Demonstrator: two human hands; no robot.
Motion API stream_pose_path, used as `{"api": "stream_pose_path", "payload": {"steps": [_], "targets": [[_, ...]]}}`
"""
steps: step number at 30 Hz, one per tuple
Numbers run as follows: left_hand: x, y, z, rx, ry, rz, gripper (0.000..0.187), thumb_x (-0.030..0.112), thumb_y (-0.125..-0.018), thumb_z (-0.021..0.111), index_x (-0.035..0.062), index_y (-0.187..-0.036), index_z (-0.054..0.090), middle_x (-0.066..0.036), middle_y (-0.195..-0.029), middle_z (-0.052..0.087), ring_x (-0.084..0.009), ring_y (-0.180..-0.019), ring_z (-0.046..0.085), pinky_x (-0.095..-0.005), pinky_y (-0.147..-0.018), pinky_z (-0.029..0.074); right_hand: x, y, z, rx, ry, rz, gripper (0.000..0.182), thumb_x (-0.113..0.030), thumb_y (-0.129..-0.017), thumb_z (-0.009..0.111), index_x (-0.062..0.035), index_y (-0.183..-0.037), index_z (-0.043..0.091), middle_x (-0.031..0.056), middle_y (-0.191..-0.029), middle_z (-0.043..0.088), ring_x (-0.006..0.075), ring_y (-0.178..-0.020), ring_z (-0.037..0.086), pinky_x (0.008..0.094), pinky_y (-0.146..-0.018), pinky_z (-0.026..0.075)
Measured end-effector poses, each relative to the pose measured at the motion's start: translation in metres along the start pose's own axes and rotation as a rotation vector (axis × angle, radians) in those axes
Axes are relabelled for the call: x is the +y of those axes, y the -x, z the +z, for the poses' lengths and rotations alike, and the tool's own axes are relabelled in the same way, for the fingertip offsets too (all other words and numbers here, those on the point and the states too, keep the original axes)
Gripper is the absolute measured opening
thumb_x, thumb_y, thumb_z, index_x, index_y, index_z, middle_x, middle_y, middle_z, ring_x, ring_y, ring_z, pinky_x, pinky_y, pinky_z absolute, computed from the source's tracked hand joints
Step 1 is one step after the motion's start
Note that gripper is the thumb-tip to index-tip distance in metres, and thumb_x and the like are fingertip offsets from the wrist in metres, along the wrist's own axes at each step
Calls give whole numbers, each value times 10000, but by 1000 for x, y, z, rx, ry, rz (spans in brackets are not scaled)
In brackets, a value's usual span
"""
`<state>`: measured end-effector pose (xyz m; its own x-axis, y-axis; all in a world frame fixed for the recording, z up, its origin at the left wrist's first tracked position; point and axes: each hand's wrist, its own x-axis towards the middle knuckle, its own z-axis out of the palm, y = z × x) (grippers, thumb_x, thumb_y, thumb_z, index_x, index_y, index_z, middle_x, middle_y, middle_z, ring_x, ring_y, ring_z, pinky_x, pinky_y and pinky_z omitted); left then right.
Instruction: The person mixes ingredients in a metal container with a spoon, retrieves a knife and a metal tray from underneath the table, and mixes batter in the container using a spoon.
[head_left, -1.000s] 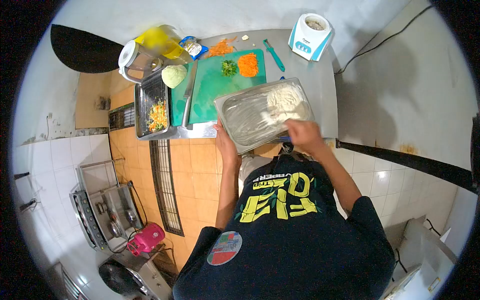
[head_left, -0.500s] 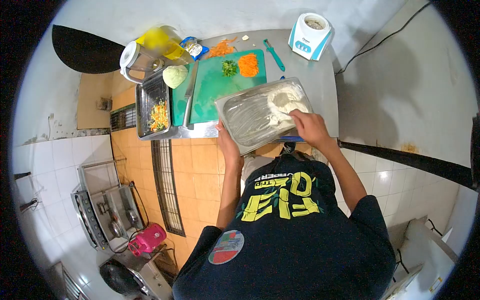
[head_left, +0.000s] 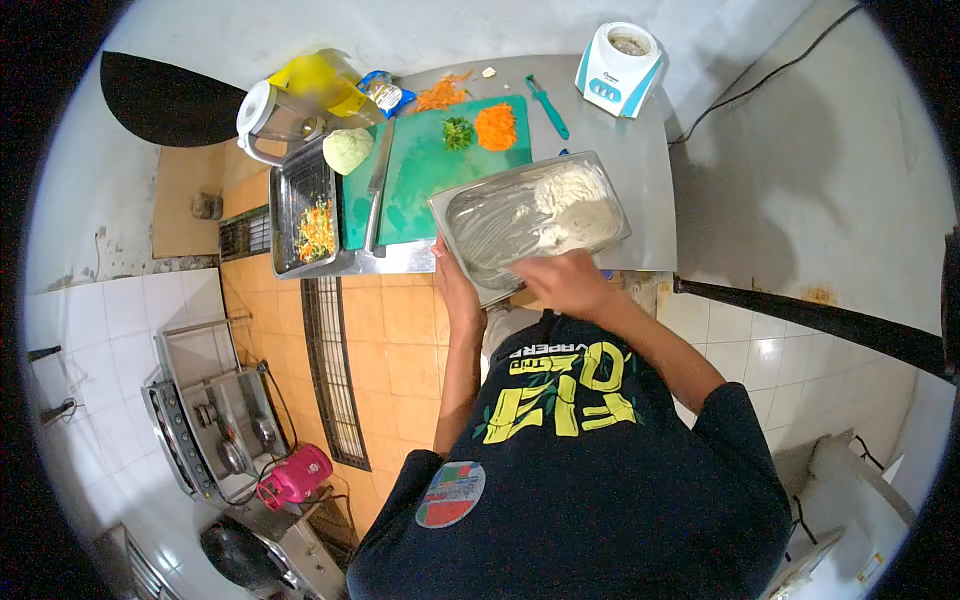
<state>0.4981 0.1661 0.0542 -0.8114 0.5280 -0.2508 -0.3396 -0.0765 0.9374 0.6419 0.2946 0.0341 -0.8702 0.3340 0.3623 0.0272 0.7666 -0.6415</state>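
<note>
A rectangular metal pan [head_left: 475, 205] sits tilted at the near edge of the table, with a thick white creamy mixture [head_left: 575, 205] heaped toward its right end and smeared streaks on its bottom. My left hand [head_left: 457, 285] grips the pan's left near corner from outside. Over the pan's near rim, my right hand [head_left: 570, 285] is closed, knuckles up; whatever its fingers hold is hidden beneath them. Behind the pan lies a green cutting board [head_left: 415, 190] with grated carrot [head_left: 495, 128], chopped green herbs [head_left: 458, 134] and a large knife [head_left: 377, 195].
A metal tray [head_left: 285, 240] with chopped vegetables [head_left: 317, 232] stands left, near a cabbage piece [head_left: 347, 151] and blender jug [head_left: 270, 118]. A green-handled peeler [head_left: 548, 108] and white blender base [head_left: 618, 72] sit at the back. A pink gas cylinder [head_left: 296, 475] stands at lower left.
My right hand has moved left and toward me, from the white mixture to the pan's near rim. The mixture's heap has changed shape. My left hand stays on the pan.
</note>
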Motion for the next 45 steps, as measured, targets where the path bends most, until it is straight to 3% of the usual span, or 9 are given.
{"api": "stream_pose_path", "payload": {"steps": [5,8,11,17,23,29,35,41,45], "targets": [[-3,-1,-3,30,-39,12,647,503,-1085,301,40,-1533,360,-154,-1497,447,-266,-1337,460,-384,-1101,384,54,-9,-25,-115,183,334,207,-147,-920,603,-59,-1101,652,186,-805,691,384,-699,679,484,-623,535],[-11,-6,-4,43,-30,16,619,479,-1086,322,49,-1529,364,-152,-1474,465,-266,-1334,466,-395,-1093,400,29,-11,-39,-46,99,335,128,-162,-938,530,-92,-1017,603,198,-754,669,409,-708,677,535,-625,531],[-12,-5,-6,38,-21,3,627,463,-1082,382,15,-1520,380,-140,-1508,450,-238,-1357,438,-356,-1119,351,6,-1,6,-64,31,43,155,-176,-933,543,-100,-1056,599,192,-762,673,413,-723,677,520,-641,540],[-16,-6,-14,49,-121,37,611,447,-1088,354,26,-1530,353,-159,-1464,471,-259,-1311,483,-386,-1074,419,71,2,-41,-55,191,441,174,-184,-945,574,-116,-1072,672,188,-842,700,358,-704,690,486,-636,542],[-7,-3,-6,31,-152,53,609,437,-1092,355,12,-1528,351,-150,-1480,457,-249,-1322,470,-378,-1089,403,16,11,-7,-37,49,55,191,-173,-949,564,-117,-1096,672,176,-725,672,369,-638,669,486,-623,532],[-13,-8,-12,41,-123,47,604,431,-1092,360,8,-1523,357,-150,-1462,477,-240,-1315,473,-370,-1085,404,81,17,-51,-78,194,462,163,-180,-923,530,-127,-1050,619,178,-730,667,403,-676,672,540,-613,515],[-13,-14,-12,52,-108,60,559,380,-1089,423,-12,-1488,425,-134,-1456,504,-197,-1294,475,-326,-1086,371,20,4,1,-106,62,102,206,-195,-928,529,-149,-1097,639,191,-765,684,396,-700,681,548,-626,517],[-9,-8,-11,80,-145,73,541,356,-1089,433,-12,-1485,428,-135,-1452,511,-200,-1291,479,-324,-1083,370,79,-12,-46,-131,239,436,205,-234,-934,565,-151,-1091,667,175,-710,678,388,-670,683,531,-613,528],[-8,-8,-9,19,-175,112,536,346,-1087,444,-7,-1490,424,-140,-1451,513,-204,-1290,481,-327,-1085,367,22,-22,1,-68,63,123,176,-177,-928,598,-142,-1074,689,149,-717,685,342,-643,678,474,-630,530]]}}
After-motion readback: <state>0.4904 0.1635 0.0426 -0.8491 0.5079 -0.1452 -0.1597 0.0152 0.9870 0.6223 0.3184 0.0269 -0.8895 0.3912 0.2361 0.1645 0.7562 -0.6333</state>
